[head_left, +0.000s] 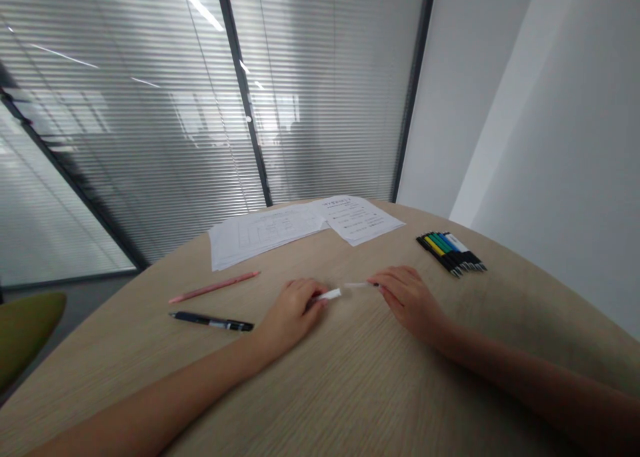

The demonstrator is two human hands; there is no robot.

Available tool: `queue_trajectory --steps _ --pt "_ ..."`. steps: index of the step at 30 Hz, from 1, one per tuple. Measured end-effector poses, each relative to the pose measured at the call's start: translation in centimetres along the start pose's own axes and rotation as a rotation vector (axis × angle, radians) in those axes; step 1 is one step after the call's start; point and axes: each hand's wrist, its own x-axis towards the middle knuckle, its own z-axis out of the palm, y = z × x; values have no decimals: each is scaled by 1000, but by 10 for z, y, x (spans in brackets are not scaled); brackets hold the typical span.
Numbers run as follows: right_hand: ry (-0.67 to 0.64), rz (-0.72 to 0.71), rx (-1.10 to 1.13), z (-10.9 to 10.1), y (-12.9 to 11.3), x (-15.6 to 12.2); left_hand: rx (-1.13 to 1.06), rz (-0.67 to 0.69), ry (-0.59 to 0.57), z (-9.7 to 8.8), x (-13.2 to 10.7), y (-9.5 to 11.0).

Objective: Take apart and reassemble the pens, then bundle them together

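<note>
My left hand (295,307) rests on the wooden table (350,390) with its fingers closed round a white pen barrel (330,294) that pokes out to the right. My right hand (407,297) lies just to the right, fingertips pinched on a thin clear refill (356,285) with a dark tip. The two pen parts lie close together, a small gap between them.
A black pen (213,321) and a pink pencil (215,286) lie left of my left hand. Printed sheets (300,227) sit at the table's far edge. Several pens in a row (450,251) lie at the right. A green chair (25,330) stands at the far left.
</note>
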Motion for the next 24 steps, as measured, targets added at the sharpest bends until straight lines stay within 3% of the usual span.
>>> queue_trajectory --steps 4,14,24 --pt "-8 -22 -9 0 0 0 -36 -38 48 0 1 0" --pt "-24 -78 -27 0 -2 -1 2 40 27 -1 0 3" --pt "-49 -306 52 -4 -10 -3 110 170 8 -1 -4 9"
